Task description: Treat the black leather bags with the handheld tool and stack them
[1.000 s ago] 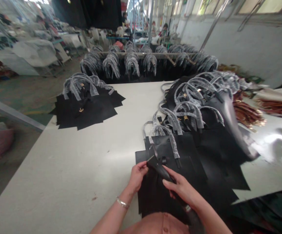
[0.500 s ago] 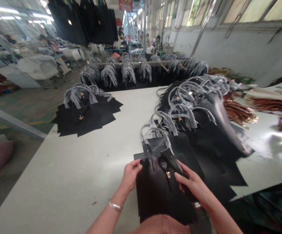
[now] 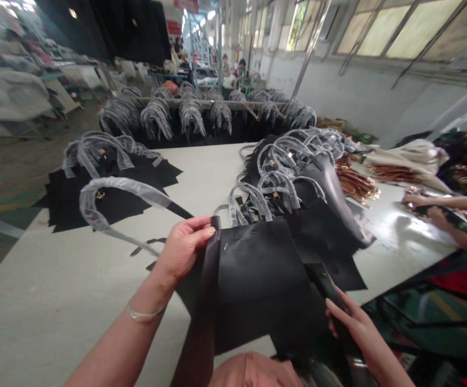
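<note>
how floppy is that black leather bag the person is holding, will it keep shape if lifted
Likely floppy: the black leather bag folds at the edge held by the left hand, so it probably won't keep its shape alone. Its plastic-wrapped handle holds an open curve in the air, so it looks stiffer.

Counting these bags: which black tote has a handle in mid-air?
The tote in the person's left hand; its wrapped handle sticks out leftward, unlike the stacked totes.

Bag panel (image 3: 253, 269): matt black leather; handle wrap (image 3: 112, 185): glossy plastic.
</note>
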Available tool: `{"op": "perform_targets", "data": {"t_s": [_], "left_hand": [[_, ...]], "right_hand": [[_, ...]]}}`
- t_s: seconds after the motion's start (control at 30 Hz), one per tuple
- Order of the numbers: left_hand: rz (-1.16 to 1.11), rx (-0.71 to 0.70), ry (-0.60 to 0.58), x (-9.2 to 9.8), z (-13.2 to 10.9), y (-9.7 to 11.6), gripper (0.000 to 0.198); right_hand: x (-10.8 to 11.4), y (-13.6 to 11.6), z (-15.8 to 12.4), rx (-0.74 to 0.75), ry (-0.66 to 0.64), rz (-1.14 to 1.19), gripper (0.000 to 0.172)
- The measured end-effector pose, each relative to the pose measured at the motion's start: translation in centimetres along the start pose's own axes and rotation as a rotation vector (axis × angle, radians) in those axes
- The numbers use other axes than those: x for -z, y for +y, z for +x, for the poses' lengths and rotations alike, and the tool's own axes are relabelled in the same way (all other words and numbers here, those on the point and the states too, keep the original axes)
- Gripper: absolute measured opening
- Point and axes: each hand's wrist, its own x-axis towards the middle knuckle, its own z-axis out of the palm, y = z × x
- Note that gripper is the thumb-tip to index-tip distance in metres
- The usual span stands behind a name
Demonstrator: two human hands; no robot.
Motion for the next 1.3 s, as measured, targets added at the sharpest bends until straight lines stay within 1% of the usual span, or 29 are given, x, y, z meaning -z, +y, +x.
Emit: {"op": "perform_targets", "data": {"t_s": [0.07,0.1,0.13,0.17,0.23,0.3,0.37,0.43,0.47,0.53,0.63,0.73,0.87,1.03,1.13,1.2,1.3], "left_hand": [[0.149,0.007,-0.091,-1.4,2.2,-4.5,0.031],[0.279,-0.002,-0.111,-1.8,3.1,-7.1,0.029],[0.456,-0.014,-0.119,-2.1,3.9,-9.9,0.028],[0.65,-0.025,-0.131,-2.2,4.3,-12.5,0.028],[0.826,-0.024,-0.127,-1.8,4.2,-16.9,0.025],[0.919,-0.033,-0.122,-0.7,3.0,-20.1,0.021],[1.035,-0.073,-0.124,0.6,1.3,-22.3,0.031],[1.224,-0.166,-0.145,1.9,-0.2,-24.0,0.043],[1.329,-0.228,-0.163,2.5,-0.7,-24.7,0.046],[1.494,-0.348,-0.211,3.4,-1.4,-25.7,0.047],[1.564,-0.432,-0.244,4.1,-1.7,-26.5,0.043],[1.576,-0.458,-0.244,4.3,-1.6,-26.5,0.042],[1.575,-0.468,-0.244,4.4,-1.5,-26.5,0.043],[1.567,-0.481,-0.225,4.3,-1.6,-26.7,0.044],[1.55,-0.484,-0.209,4.3,-1.6,-26.7,0.045],[1.54,-0.496,-0.205,4.4,-1.7,-26.8,0.043],[1.52,-0.52,-0.206,4.4,-1.7,-27.0,0.038]], "right_hand": [[0.2,0.1,-0.3,0.0,0.021,-0.003,0.087],[0.2,0.1,-0.4,-0.005,0.02,-0.01,0.088],[0.1,0.2,-0.4,-0.012,0.013,-0.021,0.088],[-0.1,0.3,-0.3,-0.022,0.0,-0.038,0.088],[-0.9,0.6,0.1,-0.045,-0.051,-0.079,0.087],[-2.1,1.0,0.8,-0.067,-0.119,-0.122,0.087],[-3.8,1.4,1.6,-0.086,-0.188,-0.161,0.086],[-5.6,1.6,2.6,-0.091,-0.243,-0.192,0.083],[-6.6,1.6,3.2,-0.09,-0.268,-0.2,0.081],[-8.3,1.3,4.5,-0.09,-0.31,-0.207,0.078],[-10.6,0.1,6.7,-0.106,-0.356,-0.219,0.074],[-12.2,-1.8,8.8,-0.111,-0.395,-0.239,0.068],[-13.6,-4.0,11.1,-0.127,-0.441,-0.27,0.061],[-15.7,-5.1,13.0,-0.079,-0.437,-0.297,0.06],[-16.2,-5.0,12.8,0.002,-0.378,-0.303,0.063],[-15.7,-4.6,11.9,0.03,-0.355,-0.314,0.067],[-14.1,-3.4,10.2,-0.025,-0.438,-0.35,0.072]]}}
